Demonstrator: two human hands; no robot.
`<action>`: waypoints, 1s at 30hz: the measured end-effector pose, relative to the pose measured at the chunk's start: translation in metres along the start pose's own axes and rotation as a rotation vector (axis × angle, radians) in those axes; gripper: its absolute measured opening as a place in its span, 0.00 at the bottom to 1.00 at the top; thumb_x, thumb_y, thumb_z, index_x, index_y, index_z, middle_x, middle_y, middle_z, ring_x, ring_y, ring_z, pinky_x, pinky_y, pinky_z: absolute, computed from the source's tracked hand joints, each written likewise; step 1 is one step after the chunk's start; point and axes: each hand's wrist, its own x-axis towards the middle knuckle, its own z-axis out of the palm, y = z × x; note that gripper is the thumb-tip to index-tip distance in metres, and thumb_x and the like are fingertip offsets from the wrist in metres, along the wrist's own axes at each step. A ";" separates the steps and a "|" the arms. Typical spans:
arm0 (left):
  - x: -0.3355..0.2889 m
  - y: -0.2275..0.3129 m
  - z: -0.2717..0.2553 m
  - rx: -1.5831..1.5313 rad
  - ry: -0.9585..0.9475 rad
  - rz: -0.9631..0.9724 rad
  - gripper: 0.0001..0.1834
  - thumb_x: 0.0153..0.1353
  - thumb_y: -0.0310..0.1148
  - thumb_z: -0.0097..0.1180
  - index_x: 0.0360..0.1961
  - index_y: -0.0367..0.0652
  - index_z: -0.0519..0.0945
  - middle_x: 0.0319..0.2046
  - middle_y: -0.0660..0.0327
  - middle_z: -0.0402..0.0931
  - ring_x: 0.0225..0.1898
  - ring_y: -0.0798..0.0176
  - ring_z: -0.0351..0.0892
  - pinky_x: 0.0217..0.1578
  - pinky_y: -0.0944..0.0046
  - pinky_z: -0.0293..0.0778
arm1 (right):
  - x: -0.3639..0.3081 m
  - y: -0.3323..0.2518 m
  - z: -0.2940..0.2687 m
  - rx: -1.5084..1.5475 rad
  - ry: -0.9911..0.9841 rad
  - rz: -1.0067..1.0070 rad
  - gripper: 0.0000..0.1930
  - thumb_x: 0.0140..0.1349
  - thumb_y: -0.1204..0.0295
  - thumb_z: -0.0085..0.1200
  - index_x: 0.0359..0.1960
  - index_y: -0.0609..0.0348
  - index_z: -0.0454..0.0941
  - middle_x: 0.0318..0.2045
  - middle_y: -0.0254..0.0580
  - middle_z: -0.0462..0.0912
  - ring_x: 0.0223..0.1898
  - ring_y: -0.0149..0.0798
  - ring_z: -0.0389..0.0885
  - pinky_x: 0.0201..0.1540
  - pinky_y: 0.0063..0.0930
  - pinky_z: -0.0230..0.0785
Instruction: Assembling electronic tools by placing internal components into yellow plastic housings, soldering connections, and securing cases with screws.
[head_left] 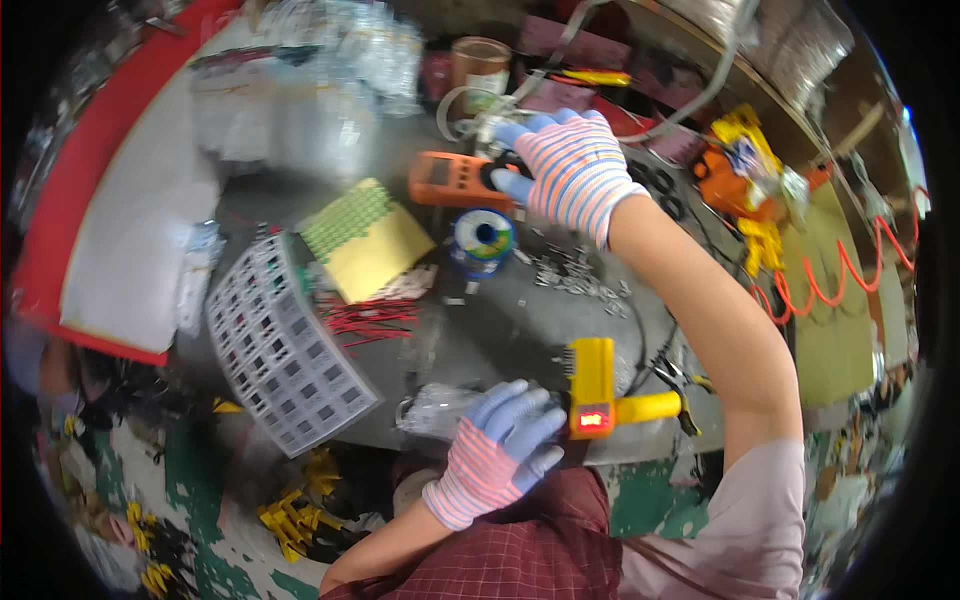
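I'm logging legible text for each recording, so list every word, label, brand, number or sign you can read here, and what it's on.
No text here is clear enough to quote.
Yellow device: glowing characters on its red display, too small and blurred to read.
Orange handheld device: any markings by its buttons are too blurred to read.
Blue spool: any print on its coloured label is too small to read.

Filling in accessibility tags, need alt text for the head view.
A gloved right hand reaches over the right end of an orange meter on a cluttered workbench; the gloved left hand is at the near edge, beside a yellow device with a lit red display. Around them: blue spool, red wires, pliers, and a white sheet gridded with dark squares.
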 end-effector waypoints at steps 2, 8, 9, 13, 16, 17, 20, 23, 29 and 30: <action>-0.001 0.000 -0.033 0.075 0.127 0.019 0.15 0.56 0.42 0.64 0.43 0.48 0.83 0.48 0.54 0.77 0.52 0.44 0.76 0.56 0.46 0.72 | 0.020 0.003 0.018 -0.061 -0.180 0.038 0.14 0.59 0.58 0.58 0.41 0.50 0.80 0.32 0.44 0.85 0.40 0.48 0.84 0.44 0.46 0.69; -0.051 -0.065 -0.150 0.599 0.658 -0.697 0.27 0.65 0.46 0.57 0.58 0.39 0.73 0.56 0.45 0.72 0.58 0.40 0.70 0.59 0.49 0.66 | 0.031 0.008 0.035 -0.127 -0.254 -0.080 0.09 0.56 0.68 0.56 0.38 0.50 0.81 0.31 0.43 0.85 0.37 0.45 0.85 0.39 0.45 0.71; -0.055 -0.077 -0.168 0.606 0.702 -0.836 0.26 0.66 0.45 0.56 0.59 0.40 0.72 0.56 0.43 0.72 0.57 0.41 0.73 0.57 0.50 0.68 | 0.031 0.007 0.033 -0.139 -0.261 -0.106 0.09 0.56 0.69 0.56 0.38 0.50 0.81 0.31 0.43 0.84 0.37 0.44 0.85 0.38 0.44 0.72; -0.074 -0.142 -0.215 0.646 0.571 -1.101 0.28 0.65 0.43 0.59 0.61 0.40 0.71 0.53 0.41 0.75 0.53 0.43 0.76 0.56 0.52 0.70 | 0.021 0.008 -0.009 -0.118 0.028 -0.061 0.08 0.58 0.68 0.56 0.40 0.51 0.81 0.32 0.43 0.84 0.36 0.46 0.85 0.37 0.43 0.72; -0.091 -0.164 -0.232 0.492 0.577 -1.103 0.29 0.63 0.38 0.62 0.62 0.37 0.70 0.54 0.46 0.77 0.52 0.50 0.78 0.54 0.55 0.72 | -0.016 -0.005 -0.061 0.002 0.305 -0.118 0.11 0.59 0.67 0.57 0.44 0.48 0.81 0.30 0.40 0.80 0.31 0.46 0.81 0.35 0.42 0.68; -0.095 -0.170 -0.236 0.490 0.575 -1.098 0.29 0.63 0.38 0.62 0.62 0.37 0.70 0.54 0.46 0.77 0.52 0.50 0.78 0.54 0.55 0.72 | -0.035 -0.004 -0.076 0.014 0.381 -0.131 0.14 0.58 0.67 0.59 0.47 0.47 0.81 0.30 0.38 0.79 0.30 0.44 0.80 0.36 0.41 0.68; -0.089 -0.168 -0.241 -0.386 0.879 -0.831 0.23 0.61 0.29 0.62 0.58 0.37 0.76 0.50 0.58 0.80 0.46 0.62 0.79 0.48 0.63 0.76 | -0.089 0.003 -0.113 0.086 0.604 -0.116 0.17 0.53 0.74 0.64 0.46 0.50 0.83 0.27 0.36 0.77 0.29 0.42 0.78 0.36 0.37 0.66; -0.068 -0.137 -0.245 -0.375 0.820 -0.585 0.21 0.65 0.30 0.58 0.58 0.35 0.75 0.50 0.59 0.80 0.49 0.64 0.78 0.51 0.62 0.74 | -0.142 0.022 -0.131 0.013 0.647 0.002 0.19 0.50 0.82 0.66 0.46 0.56 0.84 0.35 0.39 0.83 0.34 0.40 0.80 0.40 0.31 0.69; 0.055 -0.129 -0.258 -0.119 0.530 -0.621 0.23 0.64 0.34 0.59 0.59 0.35 0.76 0.50 0.57 0.80 0.53 0.62 0.76 0.56 0.62 0.71 | -0.236 0.088 -0.125 -0.013 0.604 0.232 0.15 0.63 0.81 0.59 0.52 0.62 0.80 0.53 0.43 0.84 0.45 0.35 0.81 0.54 0.27 0.71; 0.065 -0.160 -0.273 0.241 0.434 -0.769 0.26 0.66 0.37 0.58 0.61 0.35 0.73 0.53 0.55 0.78 0.54 0.61 0.76 0.56 0.62 0.70 | -0.241 0.092 -0.119 0.082 0.639 0.240 0.15 0.64 0.82 0.58 0.53 0.63 0.80 0.53 0.42 0.84 0.47 0.33 0.80 0.54 0.26 0.71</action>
